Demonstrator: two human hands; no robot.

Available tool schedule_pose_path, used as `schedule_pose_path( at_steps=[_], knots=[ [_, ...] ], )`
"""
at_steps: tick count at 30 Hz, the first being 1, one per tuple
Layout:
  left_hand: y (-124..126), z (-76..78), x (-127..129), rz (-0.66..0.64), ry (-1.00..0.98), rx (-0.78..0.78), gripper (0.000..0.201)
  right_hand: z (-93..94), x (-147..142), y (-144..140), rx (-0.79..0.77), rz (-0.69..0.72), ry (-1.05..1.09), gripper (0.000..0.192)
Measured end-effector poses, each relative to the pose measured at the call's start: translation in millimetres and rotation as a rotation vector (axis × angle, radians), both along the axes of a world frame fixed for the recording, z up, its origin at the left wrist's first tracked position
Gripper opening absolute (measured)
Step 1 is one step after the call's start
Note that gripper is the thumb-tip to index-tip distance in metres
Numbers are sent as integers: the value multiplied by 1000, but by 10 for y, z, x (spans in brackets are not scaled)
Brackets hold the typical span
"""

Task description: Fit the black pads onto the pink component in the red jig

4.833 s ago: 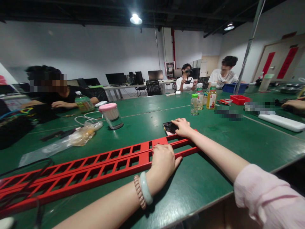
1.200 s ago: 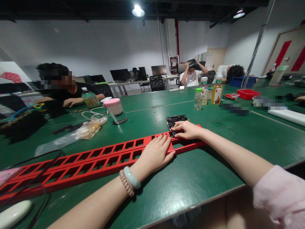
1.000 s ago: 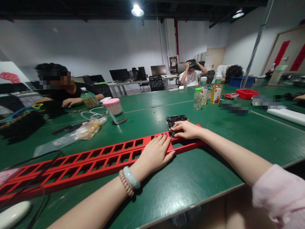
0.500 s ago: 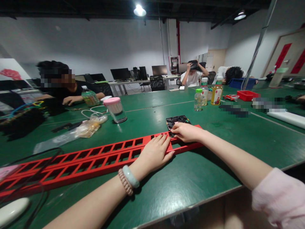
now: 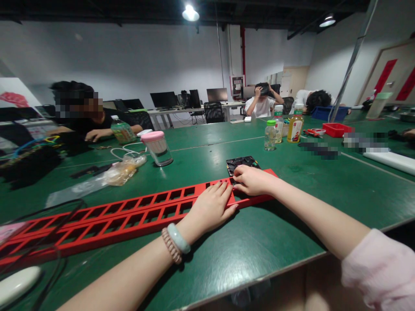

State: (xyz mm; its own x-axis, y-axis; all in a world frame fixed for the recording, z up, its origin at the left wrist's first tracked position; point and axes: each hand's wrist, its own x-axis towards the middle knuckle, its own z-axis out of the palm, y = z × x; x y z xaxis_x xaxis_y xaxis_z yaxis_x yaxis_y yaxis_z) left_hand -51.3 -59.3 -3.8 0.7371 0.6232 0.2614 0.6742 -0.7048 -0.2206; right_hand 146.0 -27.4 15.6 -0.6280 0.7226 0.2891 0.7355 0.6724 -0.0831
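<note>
Left hand [image 5: 210, 207] lying flat, fingers spread, pressing down on my red slotted rail [image 5: 129, 214], gripping nothing. Right hand [image 5: 253, 179] resting loosely curled on rail's far end, fingertips touching black tray [image 5: 241, 163] just behind it. Rail lying lengthwise across green bench [image 5: 259, 246]. Pink-lidded jar [image 5: 157, 148] standing well apart.

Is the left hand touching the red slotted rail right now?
Touching. The head view shows the left hand lying palm down on the red slotted rail, fingers spread flat across its top with no gap visible.
</note>
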Motion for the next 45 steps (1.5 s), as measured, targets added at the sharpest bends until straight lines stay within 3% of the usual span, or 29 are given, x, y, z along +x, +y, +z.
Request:
schedule_pose_path(
  at_steps=[12,16,24,30,36,45],
  knots=[
    [3,2,6,-2,-9,19,58,-125,28,170,142,91,68,31],
    [-3,14,13,2,4,30,57,-201,27,244,168,26,137,33],
    [-2,13,17,3,-7,15,57,-258,35,267,21,-175,94,45],
    [10,0,6,-8,-26,13,57,-236,26,254,-61,-213,64,49],
    [3,16,18,1,2,18,58,-251,18,263,9,-209,76,44],
    [7,10,15,-2,-9,15,57,-291,64,335,106,-199,289,30]
  ],
)
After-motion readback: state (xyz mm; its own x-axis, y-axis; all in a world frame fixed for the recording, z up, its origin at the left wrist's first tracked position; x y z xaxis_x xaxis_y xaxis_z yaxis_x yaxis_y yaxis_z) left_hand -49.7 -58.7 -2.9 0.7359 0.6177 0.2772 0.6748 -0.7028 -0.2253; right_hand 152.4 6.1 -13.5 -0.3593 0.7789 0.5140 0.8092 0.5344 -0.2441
